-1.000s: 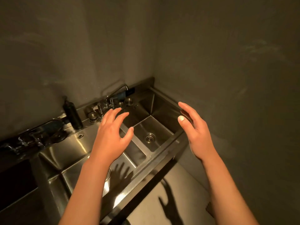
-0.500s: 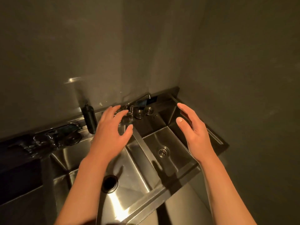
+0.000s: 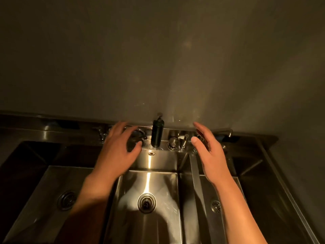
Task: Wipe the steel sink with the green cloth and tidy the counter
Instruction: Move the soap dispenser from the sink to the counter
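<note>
A steel sink with three basins fills the lower part of the head view; its middle basin has a round drain. My left hand hovers open over the left side of the middle basin, fingers spread toward the taps. My right hand hovers open above the divider to the right basin, palm turned inward. Neither hand holds anything. No green cloth is in view.
A dark soap dispenser stands on the back ledge between my hands. Taps and knobs line that ledge. The left basin and right basin each have a drain. A plain wall rises right behind.
The view has swung left, from the corner end of the sink to face the middle basin squarely. Both hands stay open and empty, now stretched toward the back ledge.
</note>
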Demonstrator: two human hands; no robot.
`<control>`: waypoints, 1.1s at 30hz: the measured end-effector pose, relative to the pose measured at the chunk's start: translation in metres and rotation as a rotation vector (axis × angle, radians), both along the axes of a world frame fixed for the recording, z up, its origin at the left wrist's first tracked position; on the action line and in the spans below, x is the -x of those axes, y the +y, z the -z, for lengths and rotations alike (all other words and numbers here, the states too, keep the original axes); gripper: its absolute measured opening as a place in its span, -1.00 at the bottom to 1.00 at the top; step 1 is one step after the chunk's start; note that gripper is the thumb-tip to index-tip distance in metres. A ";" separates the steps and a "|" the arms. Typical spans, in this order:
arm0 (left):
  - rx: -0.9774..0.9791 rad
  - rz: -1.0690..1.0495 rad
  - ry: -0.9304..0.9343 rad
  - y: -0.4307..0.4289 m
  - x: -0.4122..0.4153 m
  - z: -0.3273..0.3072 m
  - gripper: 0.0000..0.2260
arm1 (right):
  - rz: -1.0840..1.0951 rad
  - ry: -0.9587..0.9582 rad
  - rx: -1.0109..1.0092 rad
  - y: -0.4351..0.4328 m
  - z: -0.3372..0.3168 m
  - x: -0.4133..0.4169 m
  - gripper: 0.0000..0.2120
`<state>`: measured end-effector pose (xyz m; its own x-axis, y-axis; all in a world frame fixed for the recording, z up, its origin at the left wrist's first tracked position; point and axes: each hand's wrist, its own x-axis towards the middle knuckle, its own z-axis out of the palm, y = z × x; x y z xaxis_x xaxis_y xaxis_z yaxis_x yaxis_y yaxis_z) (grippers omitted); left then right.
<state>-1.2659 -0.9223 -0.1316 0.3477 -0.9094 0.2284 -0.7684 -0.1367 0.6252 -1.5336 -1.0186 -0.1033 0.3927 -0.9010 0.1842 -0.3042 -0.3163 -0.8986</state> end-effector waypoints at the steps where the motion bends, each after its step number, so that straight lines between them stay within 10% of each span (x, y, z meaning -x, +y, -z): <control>1: 0.000 -0.036 -0.003 0.003 -0.004 0.000 -0.48 | -0.026 -0.003 -0.007 -0.006 0.002 -0.006 -0.51; 33: -0.310 -0.274 -0.036 -0.008 -0.063 0.109 -0.55 | -0.169 0.121 -0.276 -0.179 0.175 -0.149 0.05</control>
<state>-1.2033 -0.9304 -0.2402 0.5833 -0.8119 -0.0251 -0.6981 -0.5168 0.4955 -1.3845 -1.1972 -0.2780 0.5451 -0.8304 -0.1148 -0.3776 -0.1210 -0.9180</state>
